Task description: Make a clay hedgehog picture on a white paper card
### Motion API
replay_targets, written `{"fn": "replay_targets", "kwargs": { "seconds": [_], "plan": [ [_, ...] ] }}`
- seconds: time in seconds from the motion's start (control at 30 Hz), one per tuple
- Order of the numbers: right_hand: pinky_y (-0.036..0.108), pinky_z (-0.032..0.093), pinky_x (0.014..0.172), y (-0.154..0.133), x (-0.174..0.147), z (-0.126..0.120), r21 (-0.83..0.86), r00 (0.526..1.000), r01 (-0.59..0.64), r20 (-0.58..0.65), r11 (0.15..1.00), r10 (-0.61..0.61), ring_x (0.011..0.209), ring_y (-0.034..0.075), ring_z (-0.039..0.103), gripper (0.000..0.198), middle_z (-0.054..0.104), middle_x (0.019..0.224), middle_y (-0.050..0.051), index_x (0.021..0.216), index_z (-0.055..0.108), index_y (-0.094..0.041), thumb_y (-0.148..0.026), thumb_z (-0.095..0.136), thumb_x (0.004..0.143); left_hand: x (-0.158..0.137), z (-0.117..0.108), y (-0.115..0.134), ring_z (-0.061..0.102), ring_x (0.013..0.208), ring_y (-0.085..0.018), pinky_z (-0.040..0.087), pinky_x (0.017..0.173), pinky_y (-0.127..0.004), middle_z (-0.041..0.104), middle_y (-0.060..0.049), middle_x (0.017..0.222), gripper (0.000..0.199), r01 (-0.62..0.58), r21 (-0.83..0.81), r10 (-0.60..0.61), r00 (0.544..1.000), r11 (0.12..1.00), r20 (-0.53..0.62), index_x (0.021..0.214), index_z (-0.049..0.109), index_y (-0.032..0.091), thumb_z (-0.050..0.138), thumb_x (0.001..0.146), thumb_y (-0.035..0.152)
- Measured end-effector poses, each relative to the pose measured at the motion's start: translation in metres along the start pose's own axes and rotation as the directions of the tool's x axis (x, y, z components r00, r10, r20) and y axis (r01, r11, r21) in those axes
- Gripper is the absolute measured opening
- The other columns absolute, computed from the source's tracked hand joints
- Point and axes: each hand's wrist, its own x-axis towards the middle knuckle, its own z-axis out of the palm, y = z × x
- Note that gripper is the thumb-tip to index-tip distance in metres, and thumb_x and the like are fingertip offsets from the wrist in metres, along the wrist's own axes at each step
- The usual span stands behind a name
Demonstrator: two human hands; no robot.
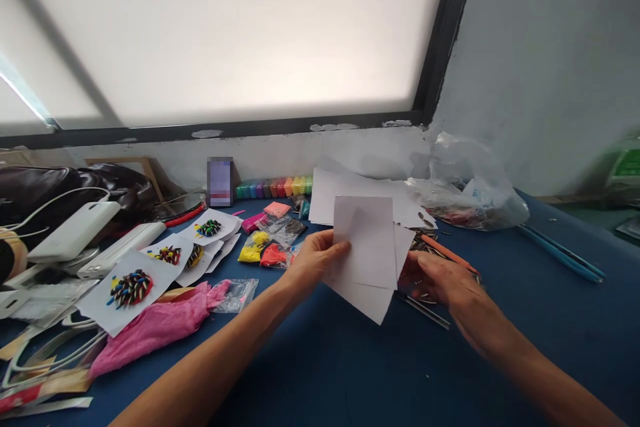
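Note:
My left hand (316, 257) pinches several small white paper sheets (364, 233) by their left side, thumb in front. The sheets overlap at different angles, held up above the blue table. Just right of them is my right hand (440, 280), slightly blurred, its fingers stretched toward the papers' right edge. Nothing shows in its grip, though some fingertips are dim. Behind and beneath that hand lie a heap of small dark pieces like seed shells (434, 247), an orange stick-like tool (450, 253) and a thin metal tool (425, 312).
Left, white cards with colourful seed-like decorations (131, 290) lie by pink cloth (165, 327). Small bags of coloured clay (255, 247) sit mid-table. Behind are larger white sheets (350, 187), a clay row (275, 187), a phone (220, 181) and a plastic bag (475, 193). Blue tweezers (563, 253) lie right.

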Motion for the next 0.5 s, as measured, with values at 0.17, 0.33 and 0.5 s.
{"fn": "replay_targets", "kwargs": {
  "seconds": [0.17, 0.33, 0.5],
  "plan": [
    [0.032, 0.055, 0.059, 0.004, 0.002, -0.004, 0.208, 0.991, -0.096, -0.072, 0.973, 0.113, 0.062, 0.018, 0.061, 0.044, 0.067, 0.069, 0.005, 0.077, 0.069, -0.019, -0.061, 0.058, 0.083, 0.001, 0.002, 0.002, 0.064, 0.077, -0.016, 0.048, 0.069, -0.024, 0.072, -0.007, 0.085, 0.049, -0.017, 0.086, 0.022, 0.998, 0.996, -0.055, 0.090, 0.073, 0.013, 0.074, 0.071, 0.058],
    [0.031, 0.055, 0.056, 0.017, 0.010, -0.027, 0.288, 0.940, -0.142, -0.262, 0.947, 0.220, 0.059, 0.018, 0.062, 0.030, 0.067, 0.071, 0.003, 0.085, 0.065, -0.022, -0.052, 0.061, 0.080, 0.006, -0.024, 0.024, 0.062, 0.068, -0.014, 0.046, 0.061, -0.022, 0.070, -0.005, 0.081, 0.049, -0.015, 0.118, 0.029, 0.992, 0.993, -0.123, 0.093, 0.070, 0.015, 0.076, 0.068, 0.056],
    [0.030, 0.052, 0.047, 0.027, 0.016, -0.043, 0.210, 0.914, -0.172, -0.330, 0.962, 0.236, 0.051, 0.018, 0.062, 0.018, 0.067, 0.064, 0.002, 0.091, 0.063, -0.024, -0.035, 0.053, 0.082, -0.001, -0.035, 0.039, 0.061, 0.074, -0.015, 0.042, 0.062, -0.022, 0.068, -0.002, 0.085, 0.020, 0.033, 0.594, -0.252, 0.923, 0.804, 0.291, 0.089, 0.068, 0.017, 0.068, 0.077, 0.034]
  ]
}}
